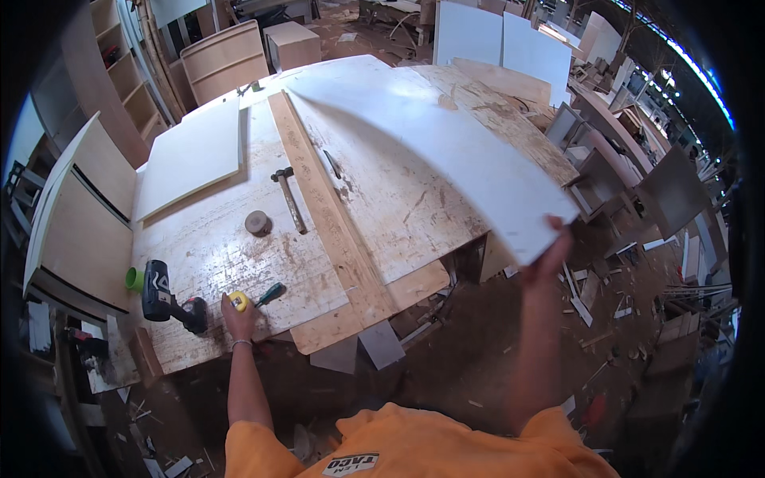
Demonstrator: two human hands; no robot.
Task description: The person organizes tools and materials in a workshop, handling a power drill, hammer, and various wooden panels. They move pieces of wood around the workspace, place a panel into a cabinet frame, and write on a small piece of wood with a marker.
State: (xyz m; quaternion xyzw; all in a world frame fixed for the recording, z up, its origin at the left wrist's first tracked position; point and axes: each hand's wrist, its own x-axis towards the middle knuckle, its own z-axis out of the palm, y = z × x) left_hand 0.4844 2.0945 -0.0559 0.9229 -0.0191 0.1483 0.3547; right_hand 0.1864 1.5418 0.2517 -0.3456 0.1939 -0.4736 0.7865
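My left hand [239, 317] is closed around a yellow tape measure [239, 300] at the near left edge of the worktable [382, 191]. A green-handled screwdriver [272, 293] lies just right of it, and a black cordless drill [159, 295] stands to its left. Out at the right, my right hand [551, 253] grips the near end of a long white panel [486, 167]. That panel slants up and away over the table's right side, slightly blurred. The fingers of the right hand are partly hidden by the panel's end.
A wooden strip [319, 191] runs lengthwise on the table, with a hammer [288, 199] and a round brown roll [257, 223] to its left. A pale board [195, 159] lies at the far left. Offcuts litter the floor [478, 382]; boards lean around the table.
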